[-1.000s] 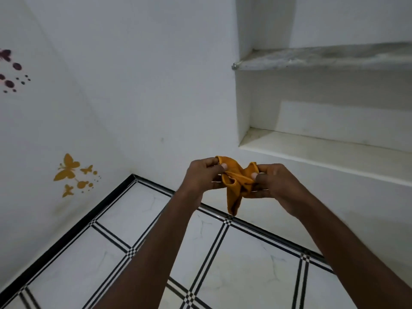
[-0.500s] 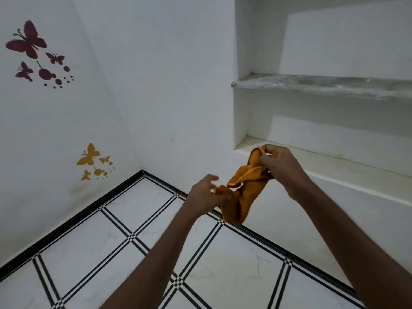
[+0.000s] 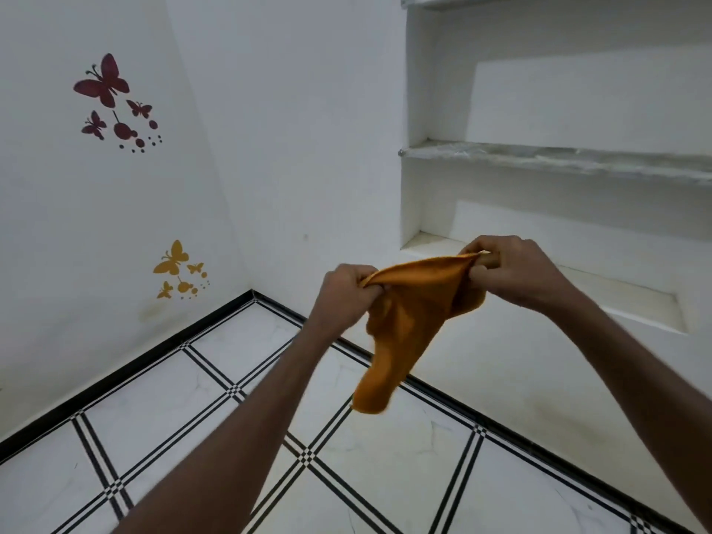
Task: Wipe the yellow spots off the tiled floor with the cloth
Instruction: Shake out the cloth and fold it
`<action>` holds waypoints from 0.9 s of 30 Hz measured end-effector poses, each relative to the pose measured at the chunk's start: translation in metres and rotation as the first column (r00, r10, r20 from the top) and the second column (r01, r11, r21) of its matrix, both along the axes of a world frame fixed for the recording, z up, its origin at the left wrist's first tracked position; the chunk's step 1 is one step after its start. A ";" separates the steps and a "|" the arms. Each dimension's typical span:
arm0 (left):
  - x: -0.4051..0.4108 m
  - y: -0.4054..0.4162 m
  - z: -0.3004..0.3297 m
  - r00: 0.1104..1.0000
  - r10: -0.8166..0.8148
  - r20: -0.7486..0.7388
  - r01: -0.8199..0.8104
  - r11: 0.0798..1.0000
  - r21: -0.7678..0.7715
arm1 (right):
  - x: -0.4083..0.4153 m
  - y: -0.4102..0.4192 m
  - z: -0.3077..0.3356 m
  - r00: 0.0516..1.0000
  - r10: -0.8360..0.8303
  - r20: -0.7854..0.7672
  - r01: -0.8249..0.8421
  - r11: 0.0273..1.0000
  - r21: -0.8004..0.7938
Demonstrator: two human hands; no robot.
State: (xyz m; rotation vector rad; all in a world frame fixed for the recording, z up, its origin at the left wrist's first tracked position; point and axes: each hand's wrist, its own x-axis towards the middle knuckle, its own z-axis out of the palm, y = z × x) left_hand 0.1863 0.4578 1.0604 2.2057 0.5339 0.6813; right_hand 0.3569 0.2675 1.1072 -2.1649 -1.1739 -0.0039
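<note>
— Where is the cloth (image 3: pixel 408 325)?

— In the air, well above the tiled floor (image 3: pixel 181 429); the left hand (image 3: pixel 346 292) pinches one top corner with curled fingers; the right hand (image 3: pixel 512 273) grips the other corner, a little higher; the top edge stretches between them and the rest hangs down.

— And around it?

— White walls; red butterfly stickers (image 3: pixel 111 102) and yellow ones (image 3: pixel 179 271) on the left; recessed shelves (image 3: pixel 539 159) on the right.

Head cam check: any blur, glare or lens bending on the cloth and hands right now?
Head view: light is even and soft, no glare on the floor; the cloth blurs slightly at its hanging tip; left hand and right hand are fairly sharp; wide-angle lens bends the wall and shelf lines.
</note>
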 end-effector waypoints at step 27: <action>-0.120 -0.195 0.034 0.998 -0.056 -0.032 0.026 0.800 -0.599 | -0.019 -0.184 0.033 0.884 -0.010 -0.467 0.091 0.984 0.152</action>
